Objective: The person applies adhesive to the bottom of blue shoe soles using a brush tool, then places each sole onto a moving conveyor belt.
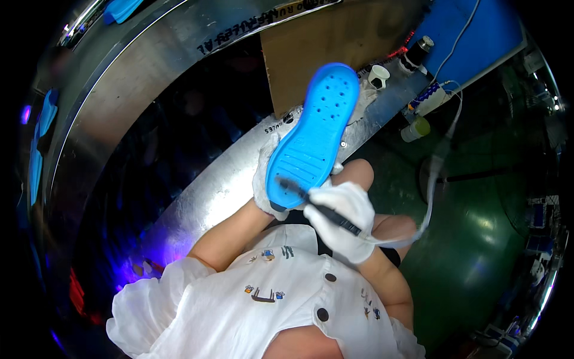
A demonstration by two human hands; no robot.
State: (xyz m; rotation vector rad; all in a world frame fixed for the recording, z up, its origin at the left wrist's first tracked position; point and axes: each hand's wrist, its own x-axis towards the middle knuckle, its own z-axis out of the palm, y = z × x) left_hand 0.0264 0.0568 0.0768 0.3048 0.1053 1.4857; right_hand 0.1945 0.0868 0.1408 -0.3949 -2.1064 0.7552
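The right hand (339,218), in a white glove, is closed around a thin black pen-like tool (320,207), held much as one holds a pencil. The tool's dark tip rests on the heel end of a bright blue shoe sole (314,134), near its lower edge. A pale cable (431,185) leaves the back of the tool, loops out to the person's right and climbs toward the far end of the table.

The left hand (265,179), also in a white glove, grips the blue sole from behind and along its left edge, with fingertips showing at the right edge too. It holds the sole up in front of the person, above the metal table (209,191) and not touching it. The sole is tilted, heel toward the person and toe pointing up and away. The face turned to the camera shows ridged bands at the heel end and rows of small round holes toward the toe.

Behind the sole stands a brown cardboard sheet (317,42). Just to the right of the toe, on the table's edge, sit a small white cup (378,76), a dark bottle with a silver cap (415,54), and a white-and-blue power strip (427,99). A small jar with a yellow-green lid (417,128) lies near them. The floor (472,239) to the person's right is green. The person wears a white short-sleeved top (269,299) with dark buttons and small printed figures.
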